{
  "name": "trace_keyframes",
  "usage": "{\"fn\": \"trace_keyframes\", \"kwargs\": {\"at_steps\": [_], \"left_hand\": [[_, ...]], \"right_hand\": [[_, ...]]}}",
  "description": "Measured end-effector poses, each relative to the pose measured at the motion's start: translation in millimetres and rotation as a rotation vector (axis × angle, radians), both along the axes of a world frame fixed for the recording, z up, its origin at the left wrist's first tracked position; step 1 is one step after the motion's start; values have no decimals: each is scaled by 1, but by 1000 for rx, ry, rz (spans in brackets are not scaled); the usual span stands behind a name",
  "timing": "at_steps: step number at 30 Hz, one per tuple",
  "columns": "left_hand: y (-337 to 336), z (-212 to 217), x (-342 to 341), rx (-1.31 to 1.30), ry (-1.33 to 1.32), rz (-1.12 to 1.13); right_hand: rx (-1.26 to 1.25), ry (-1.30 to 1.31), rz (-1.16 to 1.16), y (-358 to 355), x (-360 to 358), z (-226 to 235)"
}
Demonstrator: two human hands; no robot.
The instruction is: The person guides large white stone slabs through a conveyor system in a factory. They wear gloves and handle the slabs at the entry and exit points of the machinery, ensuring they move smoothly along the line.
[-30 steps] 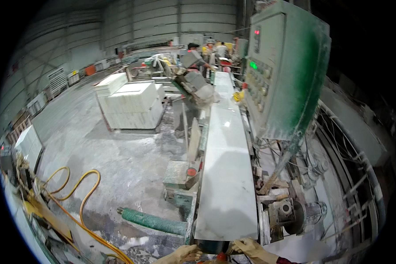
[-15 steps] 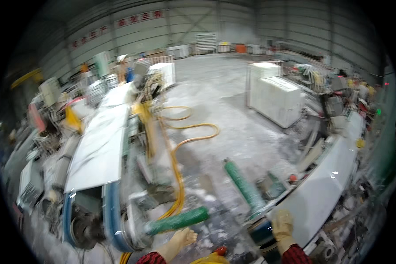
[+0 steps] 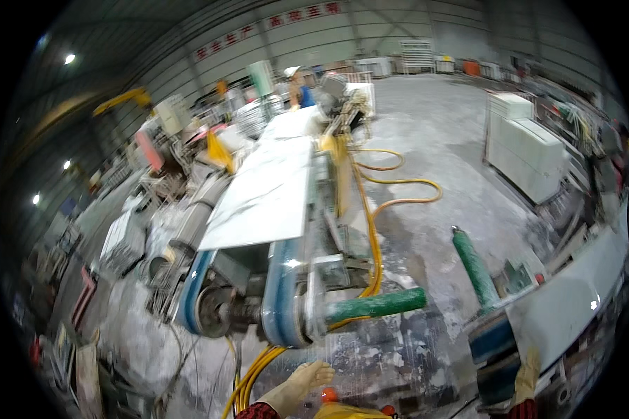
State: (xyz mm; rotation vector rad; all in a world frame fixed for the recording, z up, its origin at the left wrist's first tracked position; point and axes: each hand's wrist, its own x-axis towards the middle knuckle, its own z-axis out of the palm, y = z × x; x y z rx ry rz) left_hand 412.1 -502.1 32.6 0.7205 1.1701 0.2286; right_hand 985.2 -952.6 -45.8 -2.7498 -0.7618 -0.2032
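My left hand (image 3: 304, 385), in a cream glove with a red-and-black checked sleeve, hangs at the lower middle. Its fingers point to the right and nothing shows in them. At the lower right my right hand (image 3: 528, 376), gloved the same way, lies at the near end of a white slab (image 3: 562, 307), its fingers blurred but stretched along the surface. Blue belts (image 3: 495, 340) of a conveyor show under that slab's near end. Ahead on the left, a white slab with dark veins (image 3: 262, 199) rests on another conveyor with blue belts (image 3: 284, 300).
A green roller (image 3: 377, 304) juts rightward from the left conveyor; another green roller (image 3: 474, 269) stands by the right one. Yellow hoses (image 3: 376, 251) wind over the wet floor. A white cabinet-like block (image 3: 528, 150) stands farther back. Something yellow with red-orange knobs (image 3: 349, 410) is just below me.
The view has swung to the left, so everything sits farther right in the picture. My right hand stays at the right slab's near end; my left hand remains low in front of me.
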Motion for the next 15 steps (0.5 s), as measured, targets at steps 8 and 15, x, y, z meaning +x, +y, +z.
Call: {"fn": "trace_keyframes", "kwargs": {"at_steps": [8,15], "left_hand": [[11,-10,-171,36,-63,297],[70,-82,-337,172,-11,556]], "right_hand": [[273,-186,6,100,-135,31],[75,252,448,331,-341,13]]}}
